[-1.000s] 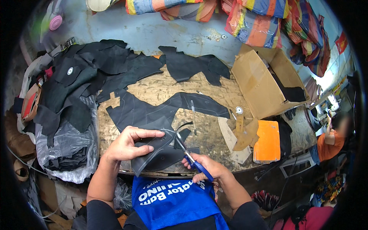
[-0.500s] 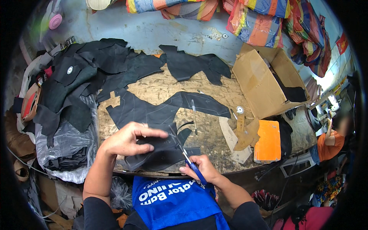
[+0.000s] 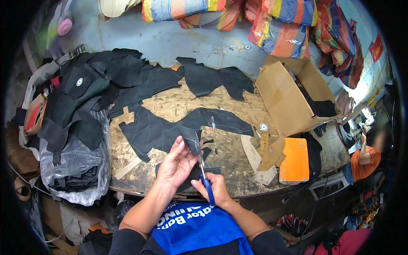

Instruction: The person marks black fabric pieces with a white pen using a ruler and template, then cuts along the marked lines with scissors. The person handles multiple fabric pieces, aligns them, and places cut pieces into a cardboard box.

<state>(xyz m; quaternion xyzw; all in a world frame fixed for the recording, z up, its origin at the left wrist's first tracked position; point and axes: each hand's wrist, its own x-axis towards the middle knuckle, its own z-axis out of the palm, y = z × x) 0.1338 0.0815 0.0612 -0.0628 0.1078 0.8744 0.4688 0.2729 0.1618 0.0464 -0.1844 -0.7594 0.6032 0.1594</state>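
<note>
L hand (image 3: 176, 163) fingers pinch black fabric piece (image 3: 192, 142); R hand (image 3: 216, 189) clamped on blue-handled scissors (image 3: 203, 172), mid-cut. Big marked fabric sheet (image 3: 170, 127) on plywood bench (image 3: 238, 170) mostly uncut.

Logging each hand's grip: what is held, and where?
The left hand holds a black fabric piece by its lower edge; the right hand holds scissors by the blue handles.

the left hand (image 3: 176, 163) holds up a small black piece (image 3: 192, 143) over the table (image 3: 170, 106). the right hand (image 3: 216, 189) grips blue-handled scissors (image 3: 204, 174), blades at the piece. a cardboard box (image 3: 284, 100) and orange pad (image 3: 294, 159) lie to the right.
</note>
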